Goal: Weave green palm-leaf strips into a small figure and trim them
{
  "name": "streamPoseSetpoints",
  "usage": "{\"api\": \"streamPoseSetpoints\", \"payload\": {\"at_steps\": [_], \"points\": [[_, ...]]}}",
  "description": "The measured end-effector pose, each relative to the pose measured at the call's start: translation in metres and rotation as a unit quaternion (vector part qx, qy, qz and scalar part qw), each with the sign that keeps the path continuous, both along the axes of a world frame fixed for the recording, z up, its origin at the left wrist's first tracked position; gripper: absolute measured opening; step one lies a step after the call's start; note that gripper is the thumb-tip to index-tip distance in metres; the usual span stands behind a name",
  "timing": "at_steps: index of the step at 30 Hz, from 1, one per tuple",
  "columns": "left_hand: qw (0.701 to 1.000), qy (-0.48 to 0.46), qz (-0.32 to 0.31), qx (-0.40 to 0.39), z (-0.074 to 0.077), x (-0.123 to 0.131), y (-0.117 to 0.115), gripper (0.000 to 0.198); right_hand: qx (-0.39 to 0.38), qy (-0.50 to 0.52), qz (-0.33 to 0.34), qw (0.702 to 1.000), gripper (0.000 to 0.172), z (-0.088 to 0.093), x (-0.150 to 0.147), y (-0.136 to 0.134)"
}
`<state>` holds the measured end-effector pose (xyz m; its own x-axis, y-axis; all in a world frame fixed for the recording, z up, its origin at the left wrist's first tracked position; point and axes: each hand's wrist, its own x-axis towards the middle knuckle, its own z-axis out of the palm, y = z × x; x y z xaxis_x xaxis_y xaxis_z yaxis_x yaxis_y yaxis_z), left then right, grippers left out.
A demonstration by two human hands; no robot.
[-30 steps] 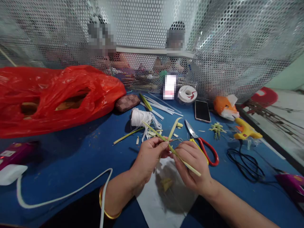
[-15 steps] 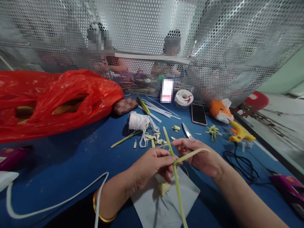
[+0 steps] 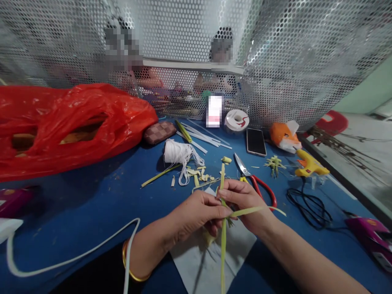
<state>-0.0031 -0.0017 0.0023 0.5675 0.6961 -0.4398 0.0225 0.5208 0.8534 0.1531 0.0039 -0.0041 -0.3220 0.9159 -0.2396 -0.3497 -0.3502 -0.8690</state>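
Note:
My left hand (image 3: pixel 196 214) and my right hand (image 3: pixel 245 202) meet above a white sheet of paper (image 3: pixel 211 255) on the blue table. Both pinch crossed strips of pale green palm leaf (image 3: pixel 223 245). One strip runs up and down past my fingers, another sticks out to the right (image 3: pixel 260 210). My left wrist wears a gold bangle (image 3: pixel 130 267). Red-handled scissors (image 3: pixel 257 183) lie just behind my right hand.
Leaf scraps (image 3: pixel 200 175), a bundle of white string (image 3: pixel 177 153), a phone (image 3: pixel 255 141), a tape roll (image 3: pixel 236 120), a yellow glue gun (image 3: pixel 309 165) with black cord, a red plastic bag (image 3: pixel 70 122) and a white cable (image 3: pixel 76 255) lie about. Behind a perforated metal screen (image 3: pixel 290 61) other people sit.
My right hand has come back toward the left hand and closer to me. The long strip has swung to nearly vertical, and the scissors show again behind my right hand.

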Motion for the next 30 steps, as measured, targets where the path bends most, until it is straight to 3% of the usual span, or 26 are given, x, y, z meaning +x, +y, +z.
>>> {"api": "streamPoseSetpoints", "payload": {"at_steps": [8, 13, 17, 24, 30], "points": [[0.999, -0.030, -0.001, -0.039, 0.003, 0.004, -0.004, 0.029, -0.033, -0.014, 0.002, 0.999, 0.031, 0.001, -0.005, -0.002], [0.988, -0.070, 0.134, -0.035, 0.005, 0.005, 0.001, 0.028, -0.009, -0.038, -0.084, 0.996, 0.030, -0.002, -0.001, 0.006], [0.973, -0.088, 0.214, -0.002, 0.007, -0.003, 0.009, 0.029, 0.052, -0.068, -0.095, 0.992, 0.028, -0.004, -0.001, 0.005], [0.970, -0.106, 0.218, -0.029, 0.011, -0.008, 0.010, 0.022, 0.136, -0.149, -0.041, 0.979, 0.023, -0.005, -0.005, 0.001], [0.972, -0.110, 0.204, -0.027, 0.009, -0.004, 0.007, 0.025, 0.219, -0.240, -0.080, 0.942, 0.013, -0.013, -0.001, 0.003]]}}
